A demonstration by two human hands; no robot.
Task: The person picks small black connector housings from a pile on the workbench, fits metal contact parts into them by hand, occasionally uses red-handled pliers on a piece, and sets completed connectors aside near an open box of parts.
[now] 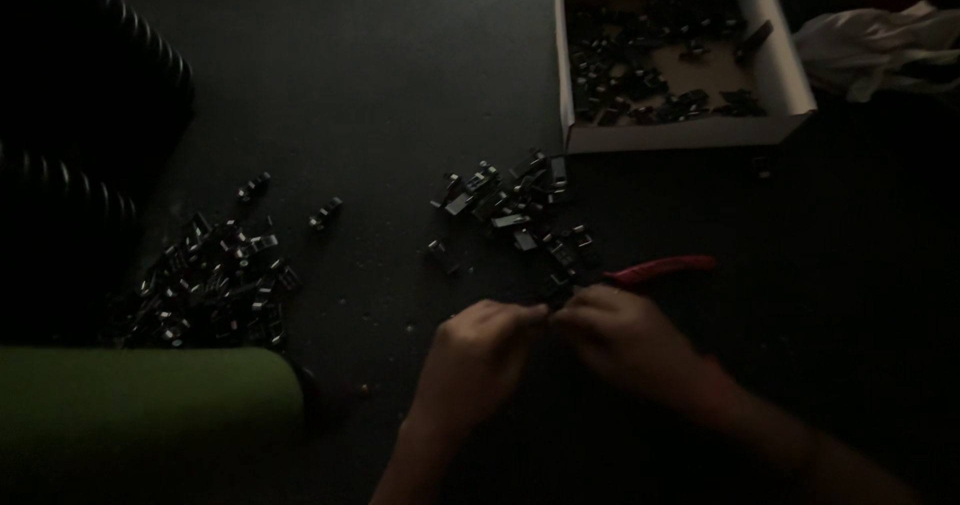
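Left hand point(478, 353) and right hand point(622, 337) pinched together on small dark part point(552, 310) lower centre, exact grip unclear, red pliers point(660, 270) and loose parts point(510, 205) within reach.

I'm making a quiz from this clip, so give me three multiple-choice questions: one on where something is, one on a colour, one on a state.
1. Where is the box?
A. top right
B. bottom left
C. centre

2. What colour are the pliers' handles?
A. blue
B. red
C. yellow

3. How are the left hand and right hand?
A. far apart
B. flat on the table
C. fingertips together

Answers:
1 A, it lies at the upper right, holding small black parts.
2 B, the handles beyond the right hand show red.
3 C, the fingertips meet near the loose parts; anything pinched there is too dark to make out.
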